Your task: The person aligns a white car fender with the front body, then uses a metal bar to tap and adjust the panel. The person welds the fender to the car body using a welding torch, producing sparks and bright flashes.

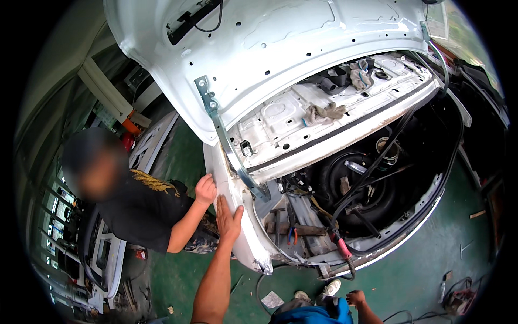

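Note:
My left hand [227,218] lies flat, fingers stretched out, on the white rear side panel [245,232] of a car body with its trunk lid [259,48] raised. Just beyond it, a co-worker's closed hand [205,189] is beside the same panel. Low in the view, my right hand [355,297] hangs next to my blue clothing, apart from the car, its fingers curled and nothing visible in them. Between my hands, a torch with a red handle [343,248] rests over the trunk's rear edge. Pliers with red and blue handles [292,235] lie inside, near a hammer [277,224].
A co-worker in a black shirt [145,210] stands left of the car. A hinge arm [229,143] links lid and body. Work gloves [324,114] lie on the white shelf. A tyre [329,183] and dark cables fill the trunk. Loose panels lean at left.

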`<move>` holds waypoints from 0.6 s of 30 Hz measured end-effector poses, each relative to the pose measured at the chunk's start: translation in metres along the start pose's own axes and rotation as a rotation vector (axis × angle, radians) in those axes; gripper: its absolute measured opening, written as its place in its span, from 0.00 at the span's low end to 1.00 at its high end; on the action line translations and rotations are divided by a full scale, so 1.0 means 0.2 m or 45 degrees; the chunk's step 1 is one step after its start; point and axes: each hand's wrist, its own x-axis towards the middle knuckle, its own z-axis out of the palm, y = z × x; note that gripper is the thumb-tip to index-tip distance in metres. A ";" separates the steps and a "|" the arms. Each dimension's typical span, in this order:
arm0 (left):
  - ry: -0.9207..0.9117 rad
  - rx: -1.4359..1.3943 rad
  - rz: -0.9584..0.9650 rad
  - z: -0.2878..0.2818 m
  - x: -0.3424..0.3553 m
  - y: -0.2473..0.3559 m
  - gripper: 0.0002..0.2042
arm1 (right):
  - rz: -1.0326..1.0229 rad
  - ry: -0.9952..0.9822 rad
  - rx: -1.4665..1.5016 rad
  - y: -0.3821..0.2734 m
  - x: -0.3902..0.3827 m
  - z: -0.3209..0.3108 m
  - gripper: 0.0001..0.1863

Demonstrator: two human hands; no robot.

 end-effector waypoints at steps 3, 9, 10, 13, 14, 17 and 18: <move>0.004 -0.010 0.011 0.01 0.02 0.01 0.43 | 0.029 -0.002 -0.017 0.00 0.00 -0.01 0.10; 0.015 -0.018 0.034 0.00 0.04 0.04 0.44 | 0.098 -0.086 -0.030 0.19 0.18 -0.02 0.12; 0.011 -0.002 0.001 -0.01 -0.01 -0.02 0.44 | 0.105 -0.038 -0.160 0.17 0.07 -0.01 0.12; 0.012 -0.004 -0.014 0.01 0.00 0.01 0.45 | -0.125 -0.090 0.151 0.25 0.10 -0.01 0.07; 0.039 -0.033 0.041 0.02 0.02 0.01 0.45 | -0.232 -0.158 0.369 0.34 0.18 0.02 0.05; 0.059 -0.030 0.049 0.03 -0.01 -0.01 0.44 | -0.218 -0.135 0.328 0.35 0.19 0.02 0.03; 0.060 -0.022 0.040 0.02 -0.03 -0.02 0.44 | -0.205 -0.123 0.311 0.38 0.19 0.01 0.03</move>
